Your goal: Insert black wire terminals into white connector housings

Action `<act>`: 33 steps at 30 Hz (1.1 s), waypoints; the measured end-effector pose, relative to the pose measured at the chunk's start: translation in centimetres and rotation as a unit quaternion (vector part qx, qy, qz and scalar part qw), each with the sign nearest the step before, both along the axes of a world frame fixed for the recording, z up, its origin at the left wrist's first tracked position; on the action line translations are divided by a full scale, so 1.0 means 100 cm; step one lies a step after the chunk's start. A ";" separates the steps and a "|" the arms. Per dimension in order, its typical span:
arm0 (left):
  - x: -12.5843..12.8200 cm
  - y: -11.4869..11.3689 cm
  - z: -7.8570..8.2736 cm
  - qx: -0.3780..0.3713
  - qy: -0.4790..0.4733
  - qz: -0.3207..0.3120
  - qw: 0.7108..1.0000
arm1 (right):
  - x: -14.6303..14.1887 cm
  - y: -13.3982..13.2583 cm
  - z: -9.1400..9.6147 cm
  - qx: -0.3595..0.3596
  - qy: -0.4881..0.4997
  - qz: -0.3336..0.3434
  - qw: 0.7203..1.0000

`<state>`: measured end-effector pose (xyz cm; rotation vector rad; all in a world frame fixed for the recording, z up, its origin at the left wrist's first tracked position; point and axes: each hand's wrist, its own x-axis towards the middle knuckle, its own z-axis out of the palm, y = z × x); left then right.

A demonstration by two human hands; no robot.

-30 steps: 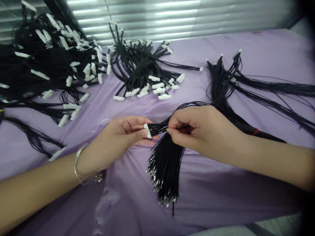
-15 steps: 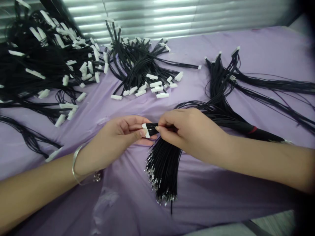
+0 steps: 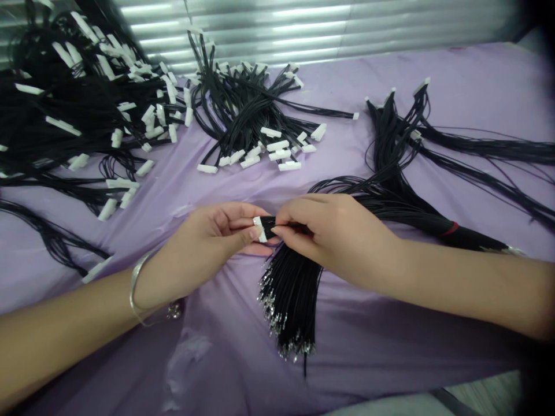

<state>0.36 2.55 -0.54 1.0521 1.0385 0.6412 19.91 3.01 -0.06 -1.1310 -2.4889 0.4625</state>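
Between thumb and fingers, my left hand grips a small white connector with black wires running out of its right side. My right hand pinches black wires just beside that connector; its fingertips hide how the wires enter. Below my right hand, a thick bundle of loose black wires fans downward, with bare silvery metal terminals at the ends. Behind my right wrist lies another part of the black wires, bound by a red tie.
A purple cloth covers the table. At the far left lies a large heap of black cables with white connectors. A smaller cable pile lies at the back middle. More cables stretch to the right edge. Window blinds stand behind.
My right fingertips have moved slightly left, closer to the connector, so less wire shows between the hands. My left hand keeps its hold. The whole view has shifted slightly.
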 end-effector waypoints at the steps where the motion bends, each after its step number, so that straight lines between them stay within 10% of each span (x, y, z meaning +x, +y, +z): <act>1: 0.000 0.000 -0.001 0.002 0.003 0.003 1.000 | -0.001 0.000 -0.001 0.002 -0.006 0.007 1.000; 33: 0.009 -0.008 0.002 0.039 -0.002 0.032 0.999 | -0.008 -0.002 -0.009 -0.017 0.097 0.002 0.995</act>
